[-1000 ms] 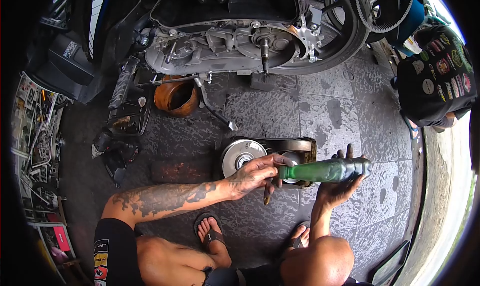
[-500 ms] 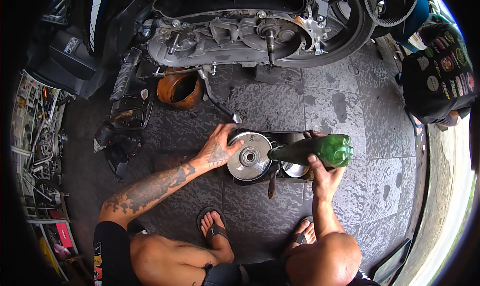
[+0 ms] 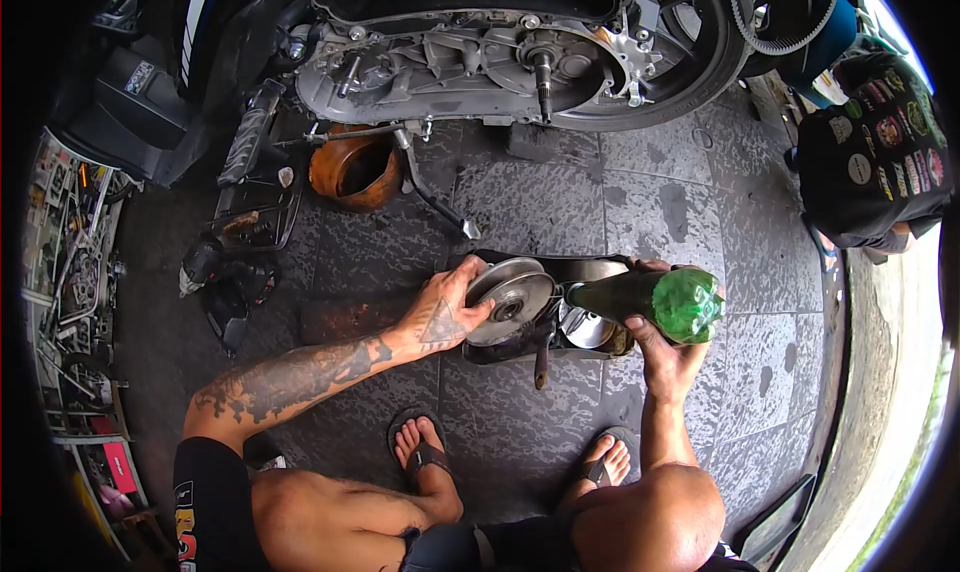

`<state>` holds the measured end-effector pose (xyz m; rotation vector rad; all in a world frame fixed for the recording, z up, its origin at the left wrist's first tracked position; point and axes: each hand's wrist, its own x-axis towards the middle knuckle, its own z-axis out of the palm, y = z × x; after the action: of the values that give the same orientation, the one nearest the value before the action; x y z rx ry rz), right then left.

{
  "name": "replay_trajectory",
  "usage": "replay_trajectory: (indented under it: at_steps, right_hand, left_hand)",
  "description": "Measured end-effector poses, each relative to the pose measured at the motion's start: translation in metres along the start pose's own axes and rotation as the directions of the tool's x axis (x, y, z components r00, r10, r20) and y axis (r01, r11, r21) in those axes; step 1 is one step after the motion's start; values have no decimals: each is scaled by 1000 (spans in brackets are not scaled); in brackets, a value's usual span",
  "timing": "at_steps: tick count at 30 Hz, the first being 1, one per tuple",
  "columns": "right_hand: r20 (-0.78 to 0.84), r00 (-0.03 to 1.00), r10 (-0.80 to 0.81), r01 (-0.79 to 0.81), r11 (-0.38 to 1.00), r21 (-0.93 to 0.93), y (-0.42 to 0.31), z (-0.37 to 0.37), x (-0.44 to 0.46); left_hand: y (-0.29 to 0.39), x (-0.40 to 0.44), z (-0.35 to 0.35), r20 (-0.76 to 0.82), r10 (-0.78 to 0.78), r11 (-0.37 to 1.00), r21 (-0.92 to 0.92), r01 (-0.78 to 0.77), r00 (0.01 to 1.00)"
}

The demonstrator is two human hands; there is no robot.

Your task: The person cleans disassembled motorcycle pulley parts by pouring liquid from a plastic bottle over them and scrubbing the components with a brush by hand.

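Observation:
My left hand (image 3: 447, 312) grips the left edge of a round metal pulley (image 3: 511, 303), which is tilted up over a dark tray (image 3: 500, 350). In my right hand (image 3: 662, 347) is a green plastic bottle (image 3: 640, 297), its base toward the camera and its neck pointing left, close to the pulley. Beneath the bottle, another shiny round metal part (image 3: 588, 328) sits in the tray. A dark-handled tool (image 3: 541, 368) sticks out over the tray's front edge.
A scooter's opened engine case (image 3: 430, 77) and rear wheel (image 3: 700, 82) stand ahead. An orange-brown container (image 3: 355, 168) is below the case. On the left floor lies a power drill (image 3: 225, 292). Another person (image 3: 875, 157) is at the right, beside the kerb.
My left hand has taken hold of the pulley and tilted it up. The bottle has swung from lying across both hands to its base facing the camera, held in my right hand.

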<state>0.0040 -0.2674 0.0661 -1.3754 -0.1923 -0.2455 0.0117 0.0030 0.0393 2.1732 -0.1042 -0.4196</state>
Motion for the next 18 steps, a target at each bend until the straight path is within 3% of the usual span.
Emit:
replay_trajectory:
  at_steps: [5, 7, 12, 18]
  right_hand:
    - [42, 995, -94, 93, 996, 16, -3, 3, 7]
    - [56, 991, -123, 119, 991, 56, -7, 3, 8]
    - [168, 970, -178, 188, 981, -46, -15, 0, 11]
    - [150, 975, -163, 167, 986, -15, -16, 2, 14]
  left_hand:
    - [12, -4, 1, -133, 191, 981, 2, -193, 973]
    - [19, -2, 0, -148, 200, 980, 55, -194, 969]
    - [24, 7, 2, -207, 244, 967, 129, -221, 947]
    - [26, 7, 3, -176, 226, 970, 129, -205, 958]
